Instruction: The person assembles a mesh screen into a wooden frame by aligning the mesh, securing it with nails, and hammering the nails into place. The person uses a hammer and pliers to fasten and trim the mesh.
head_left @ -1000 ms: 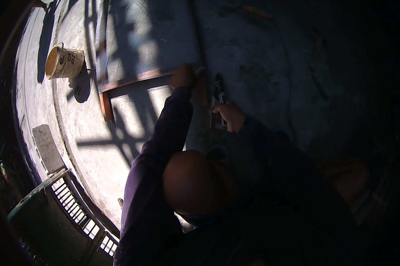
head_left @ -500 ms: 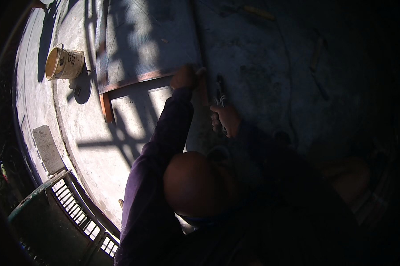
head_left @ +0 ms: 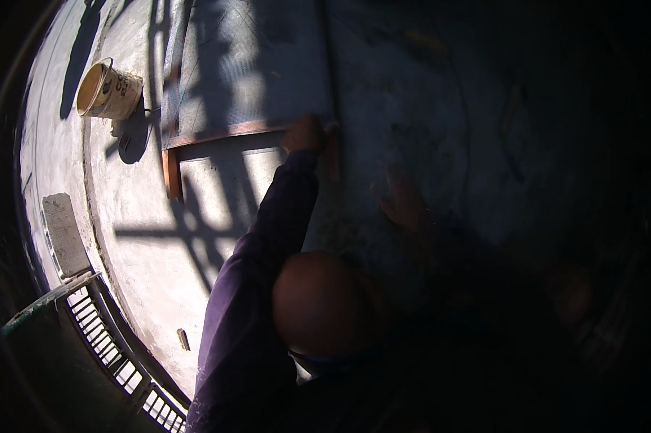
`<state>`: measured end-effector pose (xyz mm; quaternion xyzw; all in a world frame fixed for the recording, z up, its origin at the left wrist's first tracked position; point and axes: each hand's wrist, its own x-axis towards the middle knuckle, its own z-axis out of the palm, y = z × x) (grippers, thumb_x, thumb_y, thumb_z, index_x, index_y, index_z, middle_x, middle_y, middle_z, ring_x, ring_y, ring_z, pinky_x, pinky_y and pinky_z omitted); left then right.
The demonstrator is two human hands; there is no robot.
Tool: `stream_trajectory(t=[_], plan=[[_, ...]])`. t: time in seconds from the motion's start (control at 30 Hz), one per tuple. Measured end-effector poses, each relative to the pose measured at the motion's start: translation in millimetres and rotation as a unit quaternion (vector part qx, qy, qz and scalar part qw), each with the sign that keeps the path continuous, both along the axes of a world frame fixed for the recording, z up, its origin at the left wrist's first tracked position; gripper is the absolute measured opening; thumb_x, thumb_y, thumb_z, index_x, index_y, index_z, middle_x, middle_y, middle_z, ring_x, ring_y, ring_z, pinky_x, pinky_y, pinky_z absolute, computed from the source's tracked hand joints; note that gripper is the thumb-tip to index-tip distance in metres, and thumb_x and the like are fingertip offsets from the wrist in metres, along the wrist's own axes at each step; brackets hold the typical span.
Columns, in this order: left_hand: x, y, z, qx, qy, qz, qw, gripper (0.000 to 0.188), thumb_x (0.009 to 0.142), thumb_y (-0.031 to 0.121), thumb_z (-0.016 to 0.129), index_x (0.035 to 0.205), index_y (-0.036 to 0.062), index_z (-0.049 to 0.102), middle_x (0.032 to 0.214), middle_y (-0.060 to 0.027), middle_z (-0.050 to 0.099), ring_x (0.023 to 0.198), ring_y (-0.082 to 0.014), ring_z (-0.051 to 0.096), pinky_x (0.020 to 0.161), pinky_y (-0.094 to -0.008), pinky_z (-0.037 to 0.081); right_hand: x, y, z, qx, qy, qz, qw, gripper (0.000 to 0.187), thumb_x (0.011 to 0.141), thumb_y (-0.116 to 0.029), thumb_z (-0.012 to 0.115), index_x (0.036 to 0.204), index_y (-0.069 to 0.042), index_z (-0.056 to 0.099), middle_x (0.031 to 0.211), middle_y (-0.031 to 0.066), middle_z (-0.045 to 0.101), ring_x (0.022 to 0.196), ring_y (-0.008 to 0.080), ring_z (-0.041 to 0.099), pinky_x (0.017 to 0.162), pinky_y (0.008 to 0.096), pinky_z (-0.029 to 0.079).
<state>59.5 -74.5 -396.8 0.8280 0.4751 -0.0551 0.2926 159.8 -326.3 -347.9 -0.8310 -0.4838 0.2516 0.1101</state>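
Observation:
A wooden frame [head_left: 228,131] with mesh screen [head_left: 228,83] stretched over it lies on the concrete floor. My left hand [head_left: 305,134] is closed at the frame's near right corner, beside a short wooden leg [head_left: 332,155] that projects toward me. What its fingers pinch there is hidden. My right hand [head_left: 406,203] is in deep shade to the right of that corner, apart from the frame. Its fingers are dim and blurred, and no tool can be made out in it.
A dirty white bucket [head_left: 110,90] lies tipped at the upper left. A grey block [head_left: 66,234] and a metal grille gate [head_left: 105,335] stand at the left edge. A small wood scrap [head_left: 184,339] is on the floor. My knee [head_left: 322,303] rises below my hands.
My right hand has moved right and slightly down, away from the frame corner. The pliers it held are no longer visible. My left hand stays at the corner.

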Motion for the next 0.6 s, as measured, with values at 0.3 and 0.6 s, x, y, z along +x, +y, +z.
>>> stream_trajectory(t=[0.3, 0.6], plan=[[-2.6, -3.0, 4.1, -0.026, -0.003, 0.023, 0.999, 0.055, 0.086, 0.061, 0.069, 0.111, 0.0126, 0.076, 0.109, -0.0180, 0.074, 0.106, -0.0367, 0.071, 0.088, -0.0483, 0.056, 36.9, 125.3, -62.8, 0.053, 0.199, -0.001, 0.979, 0.046, 0.105, -0.031, 0.053, 0.135, 0.003, 0.057, 0.125, 0.0237, 0.065, 0.118, 0.0390, 0.062, 0.105, 0.0460, 0.048], [-4.2, -0.9, -0.7, -0.049, -0.013, 0.023, 0.998, 0.063, 0.084, 0.069, 0.067, 0.112, 0.0123, 0.073, 0.110, -0.0175, 0.073, 0.108, -0.0382, 0.069, 0.088, -0.0507, 0.055, 40.0, 116.4, -77.8, 0.112, 0.003, 0.107, 0.988, 0.035, 0.106, -0.027, 0.052, 0.123, 0.001, 0.066, 0.115, 0.0257, 0.067, 0.102, 0.0427, 0.065, 0.089, 0.0514, 0.053]])
